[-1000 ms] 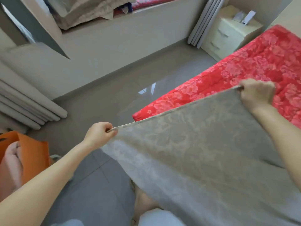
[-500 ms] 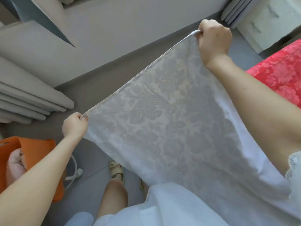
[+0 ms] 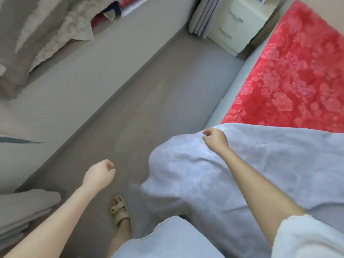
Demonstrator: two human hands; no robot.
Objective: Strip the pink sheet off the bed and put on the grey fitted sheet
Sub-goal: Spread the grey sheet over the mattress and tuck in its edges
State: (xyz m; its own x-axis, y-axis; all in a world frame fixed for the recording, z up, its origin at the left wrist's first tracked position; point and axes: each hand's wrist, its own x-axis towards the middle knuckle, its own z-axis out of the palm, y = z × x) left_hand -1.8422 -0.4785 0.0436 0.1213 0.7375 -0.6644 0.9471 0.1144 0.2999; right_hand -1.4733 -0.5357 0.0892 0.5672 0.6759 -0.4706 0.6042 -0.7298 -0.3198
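The grey fitted sheet (image 3: 260, 164), pale with a faint floral weave, lies billowed over the near end of the bed, and its left edge hangs off toward the floor. Beyond it a red floral cover (image 3: 297, 75) shows on the bed. My right hand (image 3: 215, 139) hovers over the sheet's far left corner with fingers loosely curled; whether it touches the fabric is unclear. My left hand (image 3: 98, 175) hangs over the bare floor, curled, holding nothing. No pink sheet is visible on the bed.
A cream bedside cabinet (image 3: 236, 25) stands at the head of the bed beside leaning grey panels (image 3: 202, 17). Piled bedding (image 3: 46, 34) lies on a ledge at upper left. More stacked panels (image 3: 24, 211) sit at lower left. My sandalled foot (image 3: 120, 211) is on the grey floor.
Both hands have let go of the grey sheet's edge, which they held stretched up in the air. The sheet has dropped onto the bed. The view has swung toward the bed.
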